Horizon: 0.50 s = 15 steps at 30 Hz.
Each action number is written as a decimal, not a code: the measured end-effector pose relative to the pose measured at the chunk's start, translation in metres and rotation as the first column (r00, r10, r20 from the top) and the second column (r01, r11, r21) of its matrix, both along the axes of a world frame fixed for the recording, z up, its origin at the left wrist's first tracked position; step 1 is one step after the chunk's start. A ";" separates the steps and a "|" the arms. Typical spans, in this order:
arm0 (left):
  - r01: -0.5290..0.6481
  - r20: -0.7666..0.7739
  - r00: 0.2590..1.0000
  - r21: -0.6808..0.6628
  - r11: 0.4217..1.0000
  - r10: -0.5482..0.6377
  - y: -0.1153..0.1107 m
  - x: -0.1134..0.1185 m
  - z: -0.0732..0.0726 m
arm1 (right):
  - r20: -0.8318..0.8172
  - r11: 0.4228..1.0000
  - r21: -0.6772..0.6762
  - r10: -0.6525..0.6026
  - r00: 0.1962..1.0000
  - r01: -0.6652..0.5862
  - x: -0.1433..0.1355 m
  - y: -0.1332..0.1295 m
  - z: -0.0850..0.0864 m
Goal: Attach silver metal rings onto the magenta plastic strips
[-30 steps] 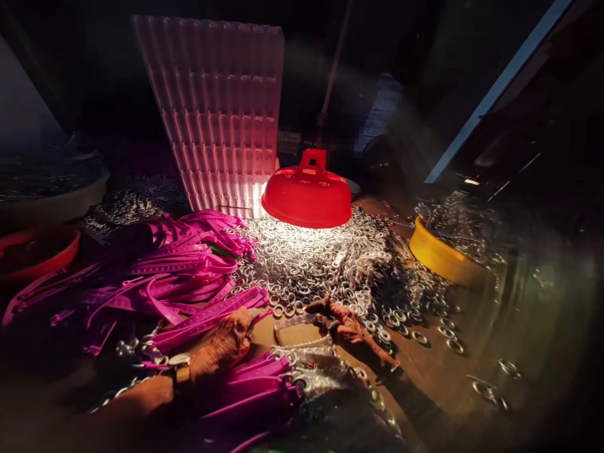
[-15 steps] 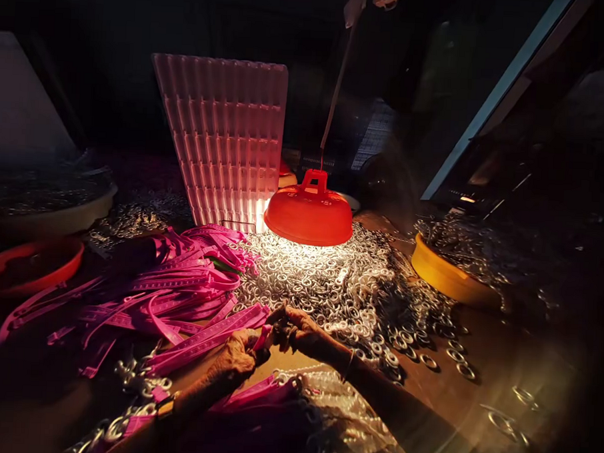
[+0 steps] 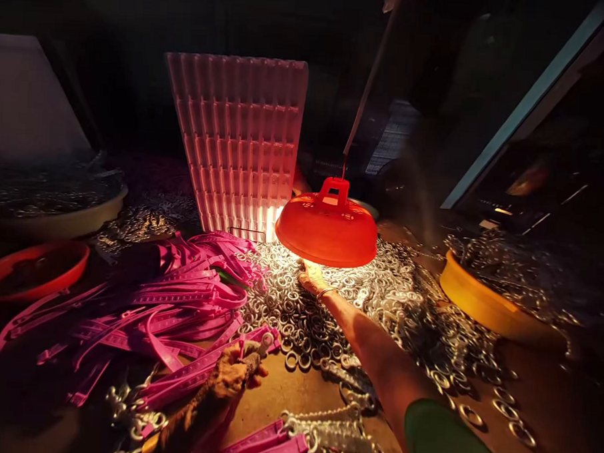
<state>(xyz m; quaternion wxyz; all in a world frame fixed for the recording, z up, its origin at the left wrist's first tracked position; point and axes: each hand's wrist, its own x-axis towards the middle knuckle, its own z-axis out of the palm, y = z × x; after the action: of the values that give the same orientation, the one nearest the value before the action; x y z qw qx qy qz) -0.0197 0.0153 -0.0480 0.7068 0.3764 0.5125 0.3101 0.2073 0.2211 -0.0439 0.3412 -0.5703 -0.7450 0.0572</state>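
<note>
My left hand (image 3: 238, 370) is closed near the front, pinching a pink strap (image 3: 241, 349) with a small metal piece (image 3: 265, 343) at its end. My right hand (image 3: 312, 278) reaches onto the pile of metal rings (image 3: 322, 321), just under the edge of the red lamp (image 3: 326, 231); its fingertips are partly hidden and what they hold, if anything, cannot be made out. Many pink straps (image 3: 179, 294) lie heaped to the left. At the bottom, more pink straps (image 3: 272, 445) are joined to metal rings and clear beaded pieces (image 3: 333, 431).
A pale pink ribbed panel (image 3: 240, 137) stands behind the straps. An orange-red basin (image 3: 74, 270) and a wider pale basin (image 3: 82, 220) of metal parts are at left. On the right, a yellow basin (image 3: 493, 305) is heaped with metal parts.
My right hand has left my left hand and stretched forward to the rings under the lamp. My left hand has lowered slightly, still holding a pink strap. The view has shifted a little left.
</note>
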 end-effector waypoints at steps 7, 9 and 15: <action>-0.069 -0.069 0.995 0.015 0.997 0.070 0.005 0.006 -0.002 | -0.087 0.988 -0.065 0.137 0.987 -0.143 0.000 0.000 0.000; -0.115 -0.119 0.986 0.044 0.992 0.120 0.006 0.013 0.003 | -0.090 0.981 -0.049 0.183 0.979 -0.188 0.003 -0.013 0.008; -0.184 -0.054 0.979 0.196 0.963 0.198 -0.010 0.027 0.028 | -0.150 0.946 -0.075 0.303 0.941 -0.316 -0.004 -0.085 0.018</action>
<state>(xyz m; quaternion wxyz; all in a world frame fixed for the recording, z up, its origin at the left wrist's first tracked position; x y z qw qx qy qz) 0.0077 0.0050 -0.0202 0.6152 0.4021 0.5399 0.4102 0.2030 0.1358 -0.0255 0.3497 -0.4568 -0.7966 0.1857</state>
